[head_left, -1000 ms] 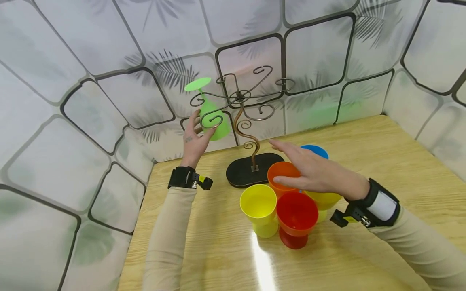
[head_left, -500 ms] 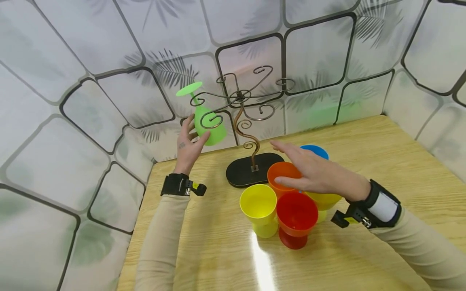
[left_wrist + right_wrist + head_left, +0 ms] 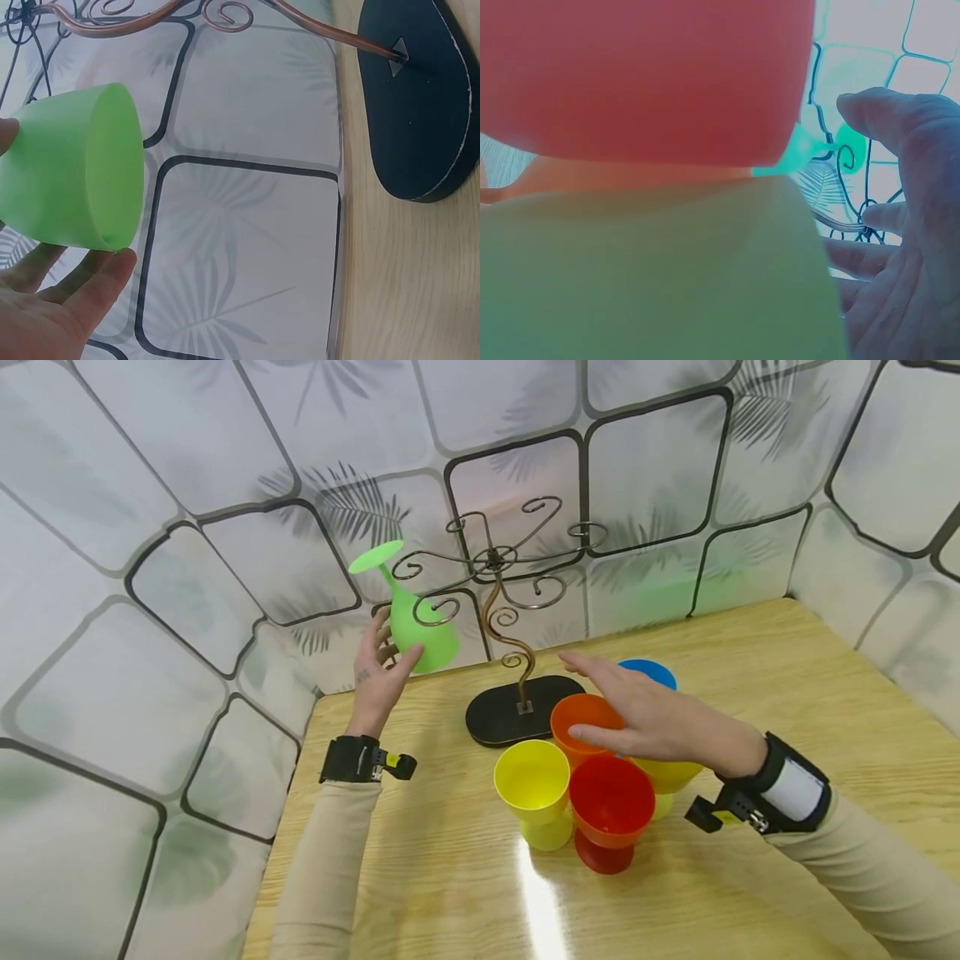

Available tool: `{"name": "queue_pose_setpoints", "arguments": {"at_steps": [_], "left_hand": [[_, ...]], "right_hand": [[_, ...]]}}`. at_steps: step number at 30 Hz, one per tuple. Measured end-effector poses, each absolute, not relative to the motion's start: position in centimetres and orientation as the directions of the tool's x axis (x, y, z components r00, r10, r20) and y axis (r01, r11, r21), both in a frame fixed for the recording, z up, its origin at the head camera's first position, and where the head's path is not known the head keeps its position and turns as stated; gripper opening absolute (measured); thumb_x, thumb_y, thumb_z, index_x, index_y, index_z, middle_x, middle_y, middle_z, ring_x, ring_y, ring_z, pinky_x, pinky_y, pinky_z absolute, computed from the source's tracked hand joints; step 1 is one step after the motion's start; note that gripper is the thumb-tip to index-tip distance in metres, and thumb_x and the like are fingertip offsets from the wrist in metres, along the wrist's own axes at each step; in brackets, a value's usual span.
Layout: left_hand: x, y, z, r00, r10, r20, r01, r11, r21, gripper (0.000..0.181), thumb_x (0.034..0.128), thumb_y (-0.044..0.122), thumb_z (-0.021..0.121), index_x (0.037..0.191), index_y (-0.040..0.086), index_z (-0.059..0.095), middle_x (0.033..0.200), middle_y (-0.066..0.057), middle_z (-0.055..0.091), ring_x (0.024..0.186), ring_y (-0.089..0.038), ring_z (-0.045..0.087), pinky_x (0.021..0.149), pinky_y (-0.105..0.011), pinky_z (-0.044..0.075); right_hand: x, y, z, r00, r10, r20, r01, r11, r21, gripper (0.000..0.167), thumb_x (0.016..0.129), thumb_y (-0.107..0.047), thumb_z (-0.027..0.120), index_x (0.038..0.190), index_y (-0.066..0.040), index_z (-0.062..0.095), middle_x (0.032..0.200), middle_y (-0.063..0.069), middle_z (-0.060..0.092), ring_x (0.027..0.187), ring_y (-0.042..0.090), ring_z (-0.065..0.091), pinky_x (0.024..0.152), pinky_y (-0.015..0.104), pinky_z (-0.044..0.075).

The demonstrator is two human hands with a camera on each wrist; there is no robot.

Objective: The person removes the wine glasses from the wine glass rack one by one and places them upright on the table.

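Observation:
My left hand [image 3: 378,672] grips a green plastic goblet [image 3: 422,631] by its bowl, thumb on one side and fingers on the other. The goblet is upside down and tilted, its foot up to the left. In the head view a curled hook of the metal goblet rack [image 3: 492,560] overlaps the bowl; whether they touch I cannot tell. The left wrist view shows the green bowl's mouth [image 3: 114,165] facing right. My right hand [image 3: 648,714] hovers with fingers extended over an orange goblet [image 3: 581,718] and a second yellow goblet [image 3: 667,772], both partly covered.
A yellow goblet [image 3: 532,785] and a red goblet [image 3: 611,810] stand upright in front; a blue goblet [image 3: 651,672] stands behind my right hand. The rack's black oval base [image 3: 498,718] sits near the patterned wall [image 3: 637,468] on the wooden table [image 3: 450,860].
My left hand has moved left and down with the green goblet, away from the rack's centre, and the goblet leans further left. My right hand has barely moved.

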State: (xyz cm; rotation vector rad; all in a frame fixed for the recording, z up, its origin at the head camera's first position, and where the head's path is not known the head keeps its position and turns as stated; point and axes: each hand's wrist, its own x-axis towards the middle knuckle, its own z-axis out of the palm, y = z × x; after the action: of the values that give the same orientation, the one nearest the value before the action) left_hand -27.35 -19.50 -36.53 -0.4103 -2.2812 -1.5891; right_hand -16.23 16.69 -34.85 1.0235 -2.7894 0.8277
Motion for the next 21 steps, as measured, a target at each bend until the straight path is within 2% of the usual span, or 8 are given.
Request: {"name": "queue_pose_setpoints", "arguments": {"at_steps": [4, 8, 13, 17, 21], "left_hand": [[-26.8, -19.9, -36.5, -0.908, 0.061, 0.415, 0.412, 0.315, 0.855, 0.075, 0.0942, 0.017, 0.074, 0.159, 0.02, 0.036, 0.152, -0.018, 0.047, 0.118, -0.034, 0.06, 0.086, -0.029, 0.055], [-26.3, -20.1, -36.5, -0.901, 0.081, 0.426, 0.43, 0.298, 0.852, 0.074, 0.0947, 0.014, 0.072, 0.159, 0.019, 0.035, 0.153, -0.018, 0.046, 0.117, -0.035, 0.06, 0.085, -0.025, 0.055], [-25.8, -20.3, -36.7, -0.886, 0.105, 0.452, 0.463, 0.28, 0.841, 0.071, 0.0934, 0.012, 0.072, 0.156, 0.017, 0.04, 0.15, -0.018, 0.05, 0.115, -0.032, 0.061, 0.087, -0.027, 0.055], [-25.4, -20.5, -37.0, -0.88, 0.116, 0.461, 0.476, 0.245, 0.845, 0.07, 0.0917, 0.012, 0.073, 0.155, 0.017, 0.043, 0.146, -0.017, 0.053, 0.113, -0.027, 0.061, 0.092, -0.036, 0.053], [-24.8, -20.7, -37.2, -0.876, 0.137, 0.463, 0.482, 0.197, 0.854, 0.071, 0.0915, 0.008, 0.071, 0.155, 0.017, 0.042, 0.146, -0.017, 0.052, 0.115, -0.023, 0.06, 0.094, -0.038, 0.051]], "right_hand": [[-16.1, 16.7, -34.8, -0.781, -0.581, 0.229, -0.612, 0.639, -0.466, 0.086, 0.097, -0.039, 0.069, 0.161, -0.006, 0.022, 0.163, 0.015, 0.035, 0.143, 0.036, 0.044, 0.114, 0.06, 0.039], [-16.1, 16.6, -34.7, -0.778, -0.583, 0.235, -0.617, 0.637, -0.462, 0.086, 0.097, -0.039, 0.069, 0.161, -0.005, 0.022, 0.164, 0.015, 0.035, 0.143, 0.036, 0.044, 0.114, 0.06, 0.04], [-16.1, 16.5, -34.5, -0.778, -0.583, 0.235, -0.618, 0.642, -0.453, 0.086, 0.096, -0.039, 0.069, 0.161, -0.005, 0.023, 0.164, 0.014, 0.034, 0.143, 0.036, 0.044, 0.113, 0.06, 0.04], [-16.1, 16.4, -34.3, -0.776, -0.586, 0.233, -0.62, 0.642, -0.451, 0.087, 0.096, -0.039, 0.07, 0.161, -0.006, 0.023, 0.165, 0.014, 0.033, 0.144, 0.036, 0.043, 0.114, 0.06, 0.04], [-16.1, 16.3, -34.2, -0.772, -0.59, 0.237, -0.625, 0.636, -0.452, 0.086, 0.096, -0.038, 0.07, 0.161, -0.005, 0.023, 0.165, 0.014, 0.032, 0.144, 0.036, 0.043, 0.114, 0.06, 0.04]]}}
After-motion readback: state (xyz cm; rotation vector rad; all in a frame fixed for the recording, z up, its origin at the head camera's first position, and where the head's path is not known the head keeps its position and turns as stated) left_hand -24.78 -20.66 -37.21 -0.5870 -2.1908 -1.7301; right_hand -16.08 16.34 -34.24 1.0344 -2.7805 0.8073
